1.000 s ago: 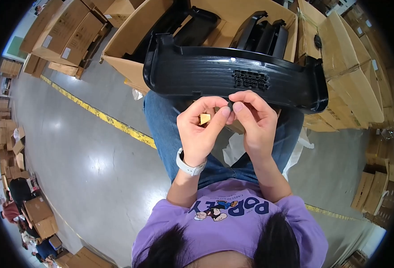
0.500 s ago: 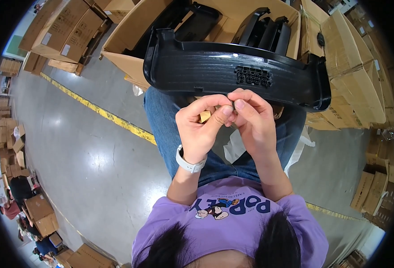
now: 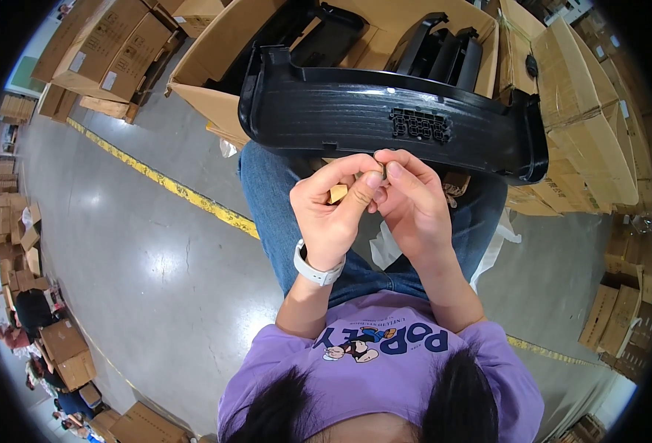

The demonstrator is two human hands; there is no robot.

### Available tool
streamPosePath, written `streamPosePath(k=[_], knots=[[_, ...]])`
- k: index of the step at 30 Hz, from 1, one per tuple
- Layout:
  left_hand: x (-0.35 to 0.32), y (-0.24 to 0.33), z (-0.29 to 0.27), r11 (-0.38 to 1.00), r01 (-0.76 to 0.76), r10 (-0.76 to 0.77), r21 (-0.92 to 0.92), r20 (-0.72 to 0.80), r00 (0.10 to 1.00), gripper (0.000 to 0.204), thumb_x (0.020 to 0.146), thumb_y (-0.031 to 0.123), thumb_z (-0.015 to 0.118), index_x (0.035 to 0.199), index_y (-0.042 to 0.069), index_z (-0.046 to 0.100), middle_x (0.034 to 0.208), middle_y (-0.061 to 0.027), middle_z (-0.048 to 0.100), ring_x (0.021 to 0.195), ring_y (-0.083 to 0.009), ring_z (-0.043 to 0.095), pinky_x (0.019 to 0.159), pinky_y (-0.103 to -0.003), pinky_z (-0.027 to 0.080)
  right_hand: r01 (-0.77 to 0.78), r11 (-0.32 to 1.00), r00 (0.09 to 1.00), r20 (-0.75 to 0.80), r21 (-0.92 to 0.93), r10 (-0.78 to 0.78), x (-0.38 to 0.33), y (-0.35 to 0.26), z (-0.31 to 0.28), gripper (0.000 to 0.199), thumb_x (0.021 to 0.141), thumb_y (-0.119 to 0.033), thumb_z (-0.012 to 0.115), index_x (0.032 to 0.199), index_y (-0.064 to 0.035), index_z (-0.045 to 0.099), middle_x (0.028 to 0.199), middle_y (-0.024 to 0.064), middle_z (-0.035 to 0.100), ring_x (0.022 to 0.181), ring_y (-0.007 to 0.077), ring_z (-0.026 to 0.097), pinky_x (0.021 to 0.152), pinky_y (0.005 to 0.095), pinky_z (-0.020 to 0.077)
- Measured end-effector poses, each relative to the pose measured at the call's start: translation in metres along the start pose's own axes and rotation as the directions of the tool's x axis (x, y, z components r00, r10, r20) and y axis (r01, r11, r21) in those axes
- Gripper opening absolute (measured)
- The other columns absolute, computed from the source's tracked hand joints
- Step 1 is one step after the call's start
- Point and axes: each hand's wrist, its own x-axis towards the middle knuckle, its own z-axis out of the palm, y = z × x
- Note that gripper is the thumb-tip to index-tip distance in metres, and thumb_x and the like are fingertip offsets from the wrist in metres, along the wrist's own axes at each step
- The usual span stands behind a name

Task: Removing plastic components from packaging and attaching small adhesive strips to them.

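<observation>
My left hand, with a pale watch strap at its wrist, is closed. A small yellow piece shows within its curled fingers; its kind cannot be made out. My right hand is closed in a pinch, its fingertips meeting those of the left. Between the fingertips sits a small dark piece, mostly hidden. Just beyond both hands, a long black plastic panel with raised ends and a moulded grid lies across my knees, against an open carton.
The open cardboard carton ahead contains more black plastic parts. Stacked cartons stand close on the right, others at far left. A yellow line crosses the grey floor. People are at work at lower left.
My right hand has shifted slightly left and tilted, fingertips still against the left hand's. The small dark piece has turned a little. The black panel has barely moved.
</observation>
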Motion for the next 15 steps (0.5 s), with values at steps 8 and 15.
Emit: streamPosePath(k=[8,15], knots=[[0.0004,-0.0028,0.0012,0.997,-0.033,0.034,0.070,-0.021,0.999,0.009,0.082,-0.002,0.062,0.091,-0.003,0.065,0.069,-0.0037,0.062,0.058,-0.0066,0.056,0.052,-0.017,0.042,0.000,1.000,1.000,-0.011,-0.015,-0.001,0.0014,-0.0006,0.0014,0.020,0.090,-0.012,0.056,0.104,-0.0003,0.061,0.084,0.0045,0.060,0.072,0.0103,0.054,0.065,0.0255,0.0468],[0.0005,-0.0052,0.0020,0.935,-0.136,0.151,0.327,-0.021,0.988,0.011,0.079,-0.001,0.065,0.090,-0.001,0.065,0.061,-0.0001,0.059,0.051,-0.0023,0.050,0.046,-0.016,0.036,0.074,0.988,0.995,-0.050,-0.139,-0.082,0.0004,-0.0048,0.0029,0.017,0.090,-0.010,0.055,0.102,0.0001,0.061,0.085,0.0045,0.060,0.074,0.0092,0.055,0.067,0.0246,0.0475]])
